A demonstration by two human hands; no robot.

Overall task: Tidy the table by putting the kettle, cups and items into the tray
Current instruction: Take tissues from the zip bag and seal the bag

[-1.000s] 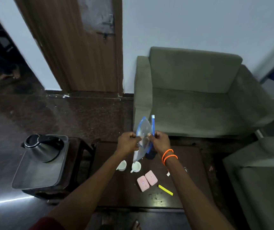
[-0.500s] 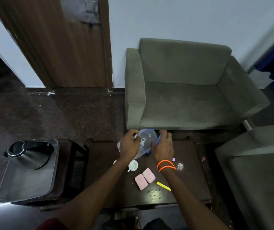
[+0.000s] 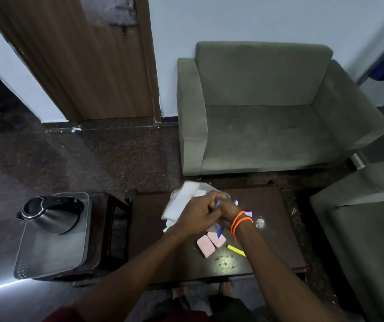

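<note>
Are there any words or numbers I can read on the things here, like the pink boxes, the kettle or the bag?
No text can be read anywhere in this picture.
Pink boxes: each has a small mark on its lid, too small and blurred to read.
Bag: blurred, no print can be made out.
Kettle: no label shows.
Yellow stick: no writing shows.

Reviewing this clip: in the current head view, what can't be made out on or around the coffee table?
- Cups: hidden behind the left hand and the blurred plastic bag.
- Bag contents: motion blur and both hands, right hand included, cover it.
- Small shiny item on the table: too small to identify.
- Pink packets: print unreadable.
</note>
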